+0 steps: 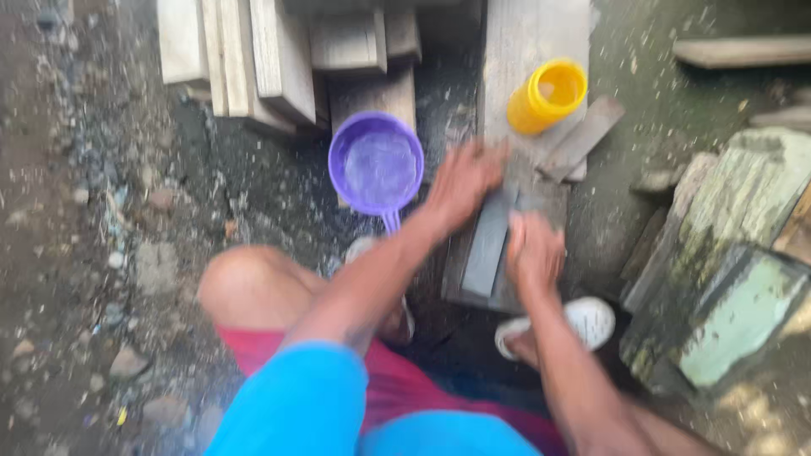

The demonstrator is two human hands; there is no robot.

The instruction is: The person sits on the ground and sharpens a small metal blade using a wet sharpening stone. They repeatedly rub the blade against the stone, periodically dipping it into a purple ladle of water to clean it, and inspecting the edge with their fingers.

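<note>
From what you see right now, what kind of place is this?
Probably an outdoor work spot in a yard: bare ground with stones, stacked wooden planks, and a purple water dipper. The person crouches, both hands on a flat grey stone lying on a board.

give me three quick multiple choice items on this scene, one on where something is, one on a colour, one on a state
1. Where is the purple dipper relative to the left hand?
A. on the person's left of it
B. on the person's right of it
C. under it

2. What colour is the cup on the board?
A. green
B. yellow
C. white

3. What is the state of the purple dipper?
A. upside down
B. lying on its side
C. upright, with liquid in it

Answers:
1 A, it sits beside that hand, toward the gravel.
2 B, it is plainly yellow.
3 C, its open mouth faces up and liquid shows inside.

The right hand rests by the grey slab.
</note>
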